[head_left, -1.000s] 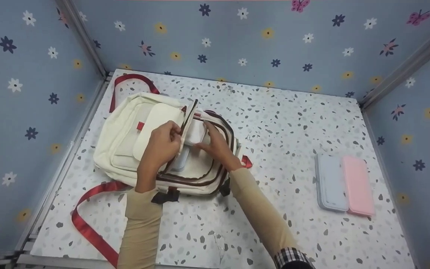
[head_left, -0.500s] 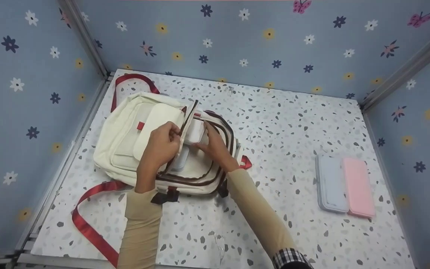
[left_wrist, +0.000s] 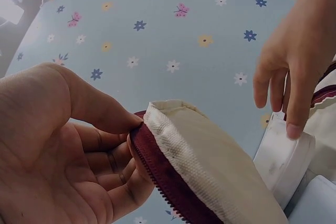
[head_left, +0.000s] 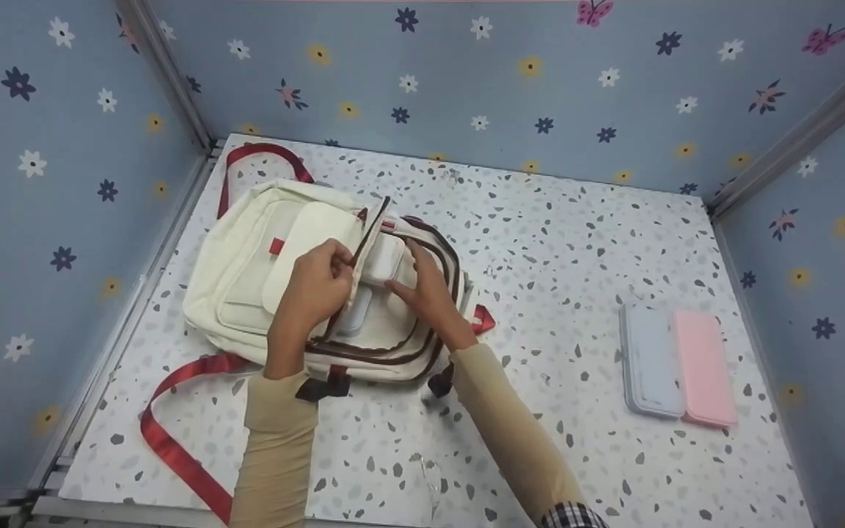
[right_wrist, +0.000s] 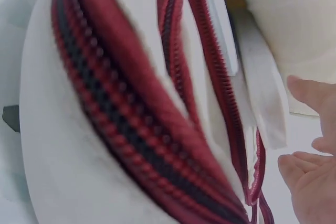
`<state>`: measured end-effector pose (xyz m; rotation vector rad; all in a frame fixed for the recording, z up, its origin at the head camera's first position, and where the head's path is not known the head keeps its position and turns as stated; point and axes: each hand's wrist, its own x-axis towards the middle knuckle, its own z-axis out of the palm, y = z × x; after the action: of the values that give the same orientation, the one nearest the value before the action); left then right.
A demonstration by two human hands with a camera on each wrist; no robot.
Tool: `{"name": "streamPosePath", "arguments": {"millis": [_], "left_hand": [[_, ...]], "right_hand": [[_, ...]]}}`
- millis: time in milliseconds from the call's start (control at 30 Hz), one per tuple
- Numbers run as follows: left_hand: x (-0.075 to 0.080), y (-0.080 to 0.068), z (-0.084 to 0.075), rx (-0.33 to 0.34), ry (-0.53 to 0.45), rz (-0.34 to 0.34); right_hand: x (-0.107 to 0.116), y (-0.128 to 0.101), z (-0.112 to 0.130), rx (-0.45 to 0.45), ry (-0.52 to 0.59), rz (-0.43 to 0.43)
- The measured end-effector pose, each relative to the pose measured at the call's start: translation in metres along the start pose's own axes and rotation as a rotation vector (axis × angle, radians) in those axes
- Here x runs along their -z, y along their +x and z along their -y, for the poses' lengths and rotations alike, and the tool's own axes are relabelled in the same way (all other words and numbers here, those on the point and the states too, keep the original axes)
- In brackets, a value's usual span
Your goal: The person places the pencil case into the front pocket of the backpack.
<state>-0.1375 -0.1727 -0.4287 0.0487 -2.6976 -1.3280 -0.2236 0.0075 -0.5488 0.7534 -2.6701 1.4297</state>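
Well, the head view shows a cream fabric bag [head_left: 216, 279] near the left edge of a speckled surface [head_left: 540, 293]. The left hand [head_left: 317, 284] pinches its flap [head_left: 369, 244]; the right hand [head_left: 430, 295], fingers spread, is at a smooth white box [head_left: 384, 260] in its opening. A blue case [head_left: 653, 359] and a pink case [head_left: 705, 367] lie by the right edge, between flowered walls [head_left: 503, 88]. The left wrist view shows coarse trim [left_wrist: 178, 156]; the right, ridged maroon zips [right_wrist: 123, 119].

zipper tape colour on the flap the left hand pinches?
Zipper tape: dark red, clearest in the left wrist view.
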Motion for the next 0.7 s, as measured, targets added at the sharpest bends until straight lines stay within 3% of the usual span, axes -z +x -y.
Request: {"name": "streamPosePath", "arguments": {"millis": [700], "left_hand": [[0.001, -0.001, 0.001, 0.021, -0.020, 0.029]], "right_hand": [[0.045, -0.046, -0.002, -0.064, 0.064, -0.201]]}}
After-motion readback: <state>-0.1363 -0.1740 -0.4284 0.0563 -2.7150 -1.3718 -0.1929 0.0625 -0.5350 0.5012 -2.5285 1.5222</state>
